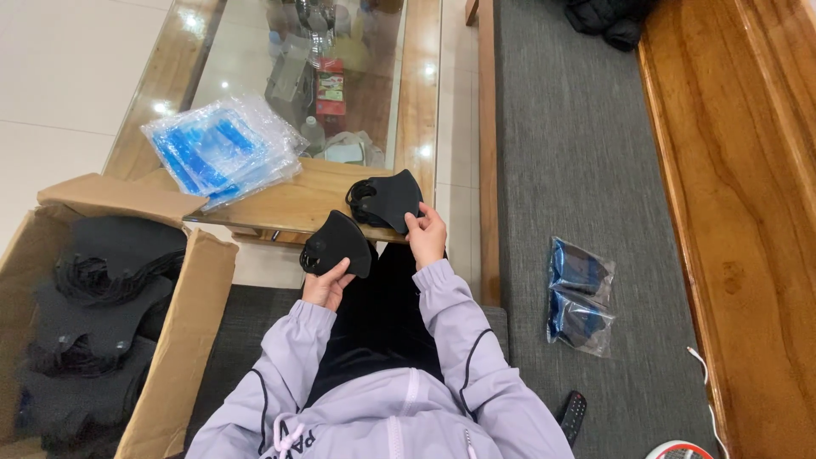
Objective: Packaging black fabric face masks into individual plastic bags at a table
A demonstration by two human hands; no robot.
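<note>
Room: a pale tiled floor at 11 o'clock, a grey-cushioned wooden bench (578, 170) running from 12 to 5 o'clock, the person seated on it in a lilac jacket.
Worktop: a glass-topped wooden coffee table (293, 204) at 12 o'clock, with bottles and small clutter dimly seen under the glass.
Cardboard box: open at 8 o'clock (174, 340), piled with more black masks (93, 314).
Plastic sleeves: a stack of clear and blue bags (223, 149) at 11 o'clock on the worktop's corner.
Packed masks: two bagged ones (580, 296) lying on the bench at 3 o'clock, well apart from the hands.
Left hand: (327, 285) closed on a black fabric mask (338, 244), gripping its lower edge, just below the worktop's near rim.
Right hand: (427, 234) pinching the edge of a second black mask (387, 200) that rests on the worktop's near edge.
Handling: both masks look light, soft and floppy, not fragile; the ear loops may snag, so the stiffer folded edge seems the better hold.
In the way: little; the box flap at 9 o'clock and a remote control (573, 415) at 5 o'clock sit clear.
</note>
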